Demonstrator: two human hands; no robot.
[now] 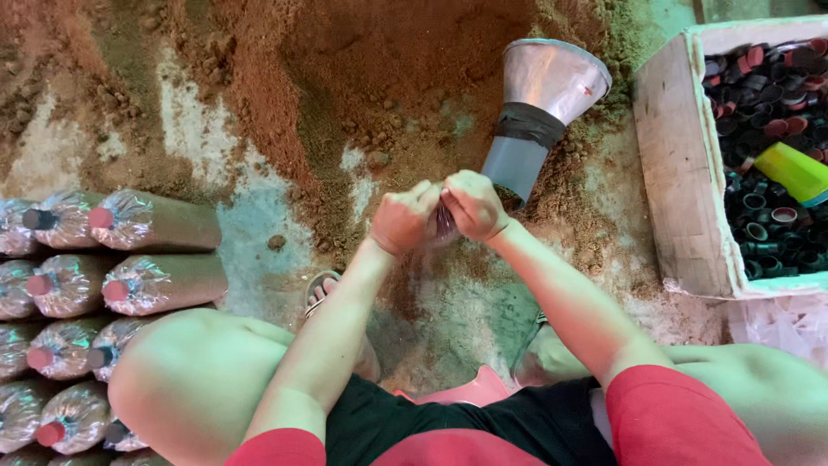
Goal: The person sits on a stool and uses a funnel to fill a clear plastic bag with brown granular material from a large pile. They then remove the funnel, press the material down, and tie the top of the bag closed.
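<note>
Hands: left hand [403, 217] and right hand [473, 204] were both closed on the plastic bag neck [444, 220].
Funnel [539, 108]: lay just beyond the right hand.

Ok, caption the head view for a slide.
Both hands, left and right, pinch a clear bag neck beside a metal funnel on sawdust.

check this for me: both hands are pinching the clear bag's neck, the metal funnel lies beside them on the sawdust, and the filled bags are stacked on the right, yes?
Not quite. The head view shows the filled bags stacked on the left, not the right. The rest holds: left hand and right hand pinch the clear bag's neck, and the metal funnel lies beside them on the sawdust.
</note>
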